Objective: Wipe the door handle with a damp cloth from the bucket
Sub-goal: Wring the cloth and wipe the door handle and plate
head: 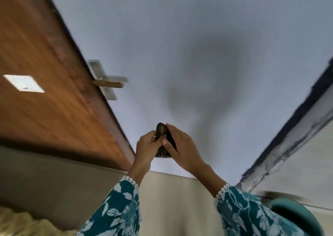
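Observation:
A dark, striped cloth (pixel 161 133), folded into a narrow wad, stands upright between my two hands at the lower centre. My left hand (pixel 146 146) grips its left side and my right hand (pixel 180 145) covers its right side with the thumb pressed on the front. The silver door handle (pixel 108 81) juts from the edge of the brown wooden door (pixel 45 91), up and to the left of my hands and well apart from them. A teal bucket rim (pixel 295 216) shows at the lower right corner, blurred.
A pale blue-grey wall (pixel 180 37) fills the middle, with my shadow on it. A white sign (pixel 23 83) is stuck on the door. A grey ledge with a dark edge (pixel 288 145) runs along the right. A beige textile (pixel 27 223) lies at the bottom left.

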### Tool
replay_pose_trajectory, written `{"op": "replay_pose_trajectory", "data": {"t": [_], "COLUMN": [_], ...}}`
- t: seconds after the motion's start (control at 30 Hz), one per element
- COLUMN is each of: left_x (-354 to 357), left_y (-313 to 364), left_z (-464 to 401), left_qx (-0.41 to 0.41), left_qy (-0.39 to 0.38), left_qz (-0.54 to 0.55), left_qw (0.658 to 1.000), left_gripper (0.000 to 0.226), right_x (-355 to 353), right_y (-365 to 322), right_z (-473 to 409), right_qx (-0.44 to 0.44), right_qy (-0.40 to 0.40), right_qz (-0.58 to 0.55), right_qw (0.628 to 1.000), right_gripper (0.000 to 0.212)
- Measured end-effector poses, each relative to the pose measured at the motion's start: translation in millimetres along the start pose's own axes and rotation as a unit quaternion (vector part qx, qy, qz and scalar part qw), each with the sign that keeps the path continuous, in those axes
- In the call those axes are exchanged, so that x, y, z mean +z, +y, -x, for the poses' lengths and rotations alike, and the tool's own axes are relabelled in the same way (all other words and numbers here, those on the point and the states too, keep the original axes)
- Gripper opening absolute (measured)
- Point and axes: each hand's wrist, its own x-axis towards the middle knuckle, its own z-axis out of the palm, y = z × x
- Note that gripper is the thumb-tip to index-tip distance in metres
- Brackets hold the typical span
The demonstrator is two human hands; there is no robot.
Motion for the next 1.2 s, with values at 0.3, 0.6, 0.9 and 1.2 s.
{"op": "replay_pose_trajectory", "data": {"t": [0.3, 0.6, 0.9, 1.2], "left_x": [-102, -154, -236, -312], "left_y": [-10, 15, 16, 44], "left_z": [-32, -102, -158, -263], "left_qx": [-0.047, 0.043, 0.250, 0.545], "left_qy": [0.005, 0.018, 0.174, 0.255], "left_qz": [0.189, 0.183, 0.162, -0.138], "left_qw": [0.981, 0.982, 0.939, 0.786], "left_gripper": [0.016, 0.018, 0.017, 0.041], "right_x": [57, 52, 31, 37], "right_y": [-70, -80, -113, -165], "right_z": [-67, -155, -211, -233], "right_qx": [-0.035, -0.026, -0.001, 0.011], "right_qy": [-0.022, 0.072, 0.111, 0.215], "right_qz": [-0.045, 0.012, 0.085, 0.265], "right_qw": [0.998, 0.997, 0.990, 0.940], "right_gripper": [0.076, 0.048, 0.037, 0.039]}}
